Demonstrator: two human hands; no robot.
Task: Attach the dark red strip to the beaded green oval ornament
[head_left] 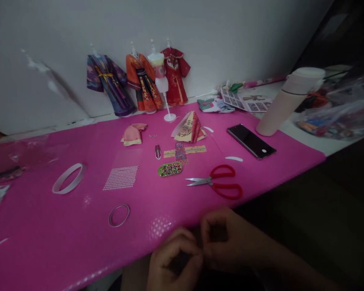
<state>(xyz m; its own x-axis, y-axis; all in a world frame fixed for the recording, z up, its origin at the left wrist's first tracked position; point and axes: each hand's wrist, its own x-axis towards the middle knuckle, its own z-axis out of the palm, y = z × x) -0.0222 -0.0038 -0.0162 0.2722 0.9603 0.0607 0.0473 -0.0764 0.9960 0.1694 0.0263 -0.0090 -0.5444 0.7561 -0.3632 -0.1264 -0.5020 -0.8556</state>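
At the front edge of the pink table [87, 238], my left hand [177, 258] is curled with its fingertips pinched. My right hand [227, 238] meets it fingertip to fingertip, its thumb and forefinger also closed. Anything between the fingers is too small and dark to make out. Red-handled scissors [227, 190] lie slightly open just beyond my right hand. Behind them are a green tray of coloured beads [170, 169], patterned strips [197, 149], a small clip-like item [158, 152] and a sheet of white gems [121, 178].
Doll robes [111, 83] and a small white mannequin [161, 84] stand along the wall. A phone [250, 140] and a bottle [286, 101] are at the right. Two tape rolls [119, 215] lie left; a folded skirt [189, 127] and pink garment [133, 134] lie farther back.
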